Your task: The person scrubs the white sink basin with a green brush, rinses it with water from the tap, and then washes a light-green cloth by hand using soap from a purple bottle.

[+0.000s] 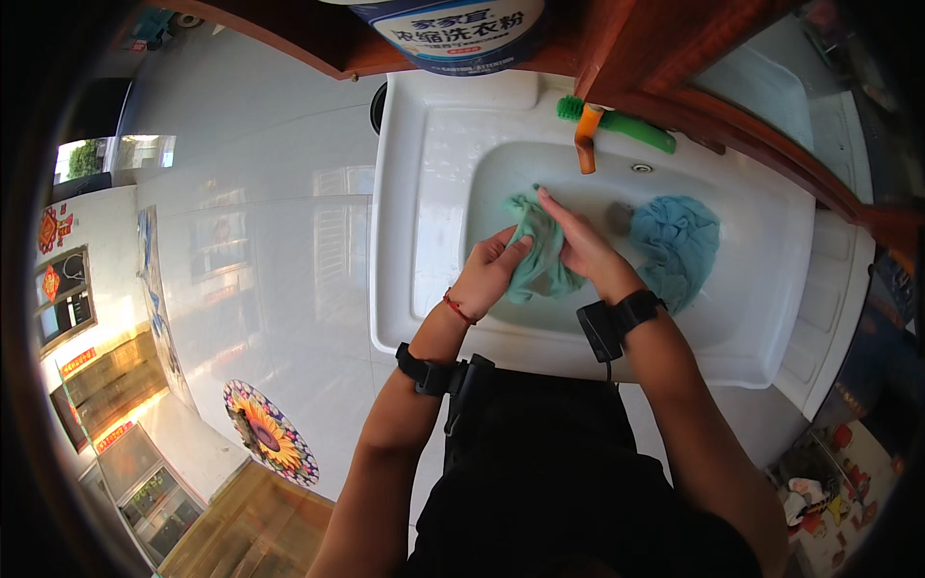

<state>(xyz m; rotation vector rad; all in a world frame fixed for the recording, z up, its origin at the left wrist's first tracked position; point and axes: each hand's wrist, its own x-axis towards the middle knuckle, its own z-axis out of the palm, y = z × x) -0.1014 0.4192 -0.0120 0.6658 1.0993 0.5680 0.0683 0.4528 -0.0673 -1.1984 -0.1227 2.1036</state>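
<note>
A wet green cloth (538, 253) hangs between my two hands over the left part of the basin of a white sink (394, 217). My left hand (495, 264) grips its left side, with the thumb on top of the fabric. My right hand (582, 242) lies along the cloth's right side, fingers nearly straight and pointing up and to the left; whether its palm pinches the fabric is hidden. A light blue cloth (676, 242) sits bunched in the water at the basin's right.
An orange tap (587, 141) juts over the basin's back edge, beside a green-handled brush (636, 131). A tub of washing powder (462, 36) stands on a reddish-brown wooden ledge above. A wooden-framed mirror (766, 79) slants at the upper right. A round sunflower mat (271, 432) lies on the floor.
</note>
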